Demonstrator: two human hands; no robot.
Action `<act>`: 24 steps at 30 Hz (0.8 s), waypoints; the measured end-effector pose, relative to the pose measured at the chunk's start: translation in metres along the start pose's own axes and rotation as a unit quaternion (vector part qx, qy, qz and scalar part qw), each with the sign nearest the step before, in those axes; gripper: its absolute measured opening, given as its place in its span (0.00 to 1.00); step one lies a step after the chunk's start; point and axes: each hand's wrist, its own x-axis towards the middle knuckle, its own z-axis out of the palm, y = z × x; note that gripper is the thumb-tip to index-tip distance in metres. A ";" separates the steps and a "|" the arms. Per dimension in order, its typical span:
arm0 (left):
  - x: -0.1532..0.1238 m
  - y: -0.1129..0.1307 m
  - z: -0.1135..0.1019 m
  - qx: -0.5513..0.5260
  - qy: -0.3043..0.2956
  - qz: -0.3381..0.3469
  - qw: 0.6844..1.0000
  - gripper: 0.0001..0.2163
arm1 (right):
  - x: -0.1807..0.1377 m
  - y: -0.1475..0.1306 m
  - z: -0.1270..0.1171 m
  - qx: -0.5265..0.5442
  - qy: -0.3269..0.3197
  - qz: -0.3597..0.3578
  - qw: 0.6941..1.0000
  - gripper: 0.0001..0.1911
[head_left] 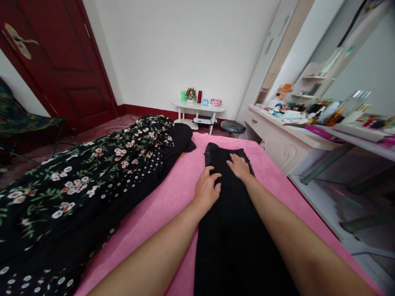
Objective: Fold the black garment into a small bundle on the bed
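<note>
A long black garment, which looks like a pair of trousers (230, 230), lies lengthwise on a pink cover (173, 197). Its waistband end points away from me, with a shiny, bunched patch at the far left corner. On its left edge rests my left hand (207, 187), fingers curved and apart, with nothing visibly gripped. Farther up, close to the waistband, my right hand (240, 166) lies on the cloth with its fingers spread. To the left stretches a pile of black clothes (117, 160) printed with flowers and dots.
A low white table (197, 106) by the far wall carries a plant, a green cup and a red bottle. Beside it is a round stool (233, 126). On the right stands a dresser (277, 139) crowded with bottles. A camouflage chair (21, 119) and red door (64, 57) are left.
</note>
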 end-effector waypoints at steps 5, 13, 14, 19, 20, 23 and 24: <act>-0.005 0.006 -0.005 0.091 -0.052 0.075 0.992 0.20 | 0.002 -0.006 0.006 -0.134 -0.014 0.005 0.991 0.24; -0.008 0.003 -0.006 0.127 -0.122 0.047 0.983 0.27 | -0.007 -0.012 -0.001 -0.233 -0.002 0.004 0.972 0.27; -0.008 0.001 -0.005 0.129 -0.119 0.047 0.983 0.27 | -0.010 -0.011 -0.003 -0.238 -0.018 -0.007 0.971 0.27; -0.007 -0.003 -0.004 0.127 -0.113 0.056 0.984 0.26 | -0.046 0.000 -0.022 -0.244 -0.108 -0.068 0.961 0.26; -0.007 -0.004 -0.003 0.126 -0.114 0.056 0.984 0.25 | -0.058 0.003 -0.028 -0.239 -0.122 -0.077 0.960 0.26; -0.007 -0.004 -0.002 0.128 -0.113 0.057 0.984 0.25 | -0.102 0.011 -0.050 -0.189 -0.159 -0.124 0.961 0.28; -0.007 -0.005 -0.001 0.129 -0.112 0.058 0.984 0.25 | -0.119 0.013 -0.059 -0.161 -0.171 -0.146 0.961 0.28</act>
